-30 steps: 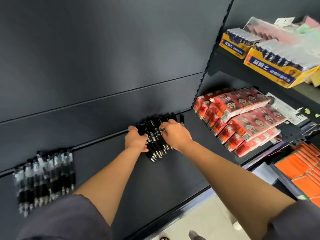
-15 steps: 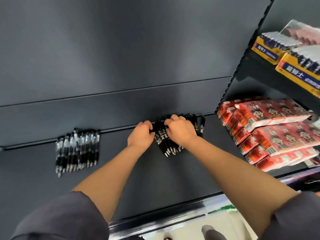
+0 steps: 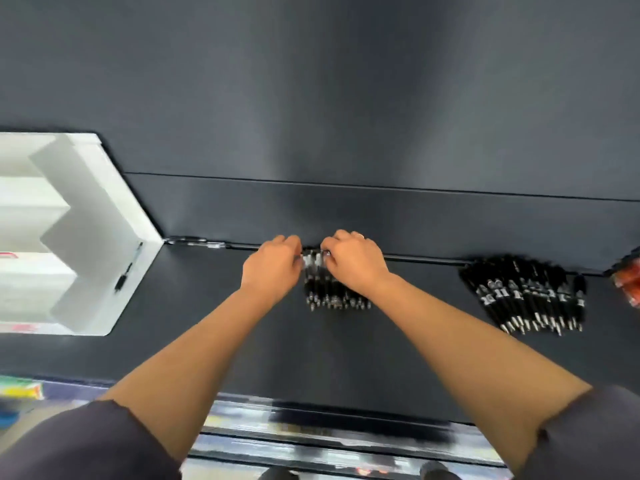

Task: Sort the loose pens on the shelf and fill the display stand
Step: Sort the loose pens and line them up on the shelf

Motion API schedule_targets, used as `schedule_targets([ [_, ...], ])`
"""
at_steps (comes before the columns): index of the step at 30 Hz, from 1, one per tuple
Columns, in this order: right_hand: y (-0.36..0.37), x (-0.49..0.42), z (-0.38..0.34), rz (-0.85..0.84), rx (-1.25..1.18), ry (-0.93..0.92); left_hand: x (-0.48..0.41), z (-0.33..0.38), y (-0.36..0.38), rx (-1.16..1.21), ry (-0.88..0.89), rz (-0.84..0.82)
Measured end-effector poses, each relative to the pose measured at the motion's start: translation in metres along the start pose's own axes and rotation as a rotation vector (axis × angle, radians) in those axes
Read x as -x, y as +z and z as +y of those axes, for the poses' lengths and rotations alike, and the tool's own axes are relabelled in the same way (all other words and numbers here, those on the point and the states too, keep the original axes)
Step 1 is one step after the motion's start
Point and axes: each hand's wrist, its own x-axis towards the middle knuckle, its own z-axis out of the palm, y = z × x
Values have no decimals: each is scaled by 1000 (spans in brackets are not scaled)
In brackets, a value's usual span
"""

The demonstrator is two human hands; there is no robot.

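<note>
Head: left hand (image 3: 272, 268), right hand (image 3: 356, 263) grip slim black pens (image 3: 329, 294), matte shelf (image 3: 311, 351).

Only one camera looks here. It sits on the person's head and looks forward and down at a dark shelf (image 3: 381, 358), from close up. Both arms stretch from 6 o'clock to the middle, where the left hand (image 3: 272, 268) and right hand (image 3: 356, 261) grip a bunch of pens (image 3: 329, 291). The back wall (image 3: 311, 98) fills 12 o'clock. A white stand (image 3: 104, 188) sits at 9 o'clock, more pens (image 3: 530, 296) at 3 o'clock.
</note>
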Motion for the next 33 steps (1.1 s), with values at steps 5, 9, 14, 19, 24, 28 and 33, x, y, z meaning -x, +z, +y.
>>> schedule_targets([
  [5, 18, -37, -86, -36, -42, -75, 18, -93, -32, -84, -28, 33],
  [9, 33, -67, -130, -93, -58, -126, 26, -149, -39, -78, -110, 16],
  [14, 53, -107, -167, -178, -62, -175, 25, -200, -39, -79, -236, -26],
  [19, 71, -148, -184, -242, -50, -189, 1, -228, -34, -124, -276, -101],
  [24, 91, -184, -199, -293, -39, -247, -19, -247, -25, -104, -316, -133],
  [28, 108, -203, -220, -330, -18, -304, -24, -263, -16, -91, -334, -145],
  [33, 124, -217, -245, -272, 115, -296, -38, -281, -9, -69, -334, -168],
])
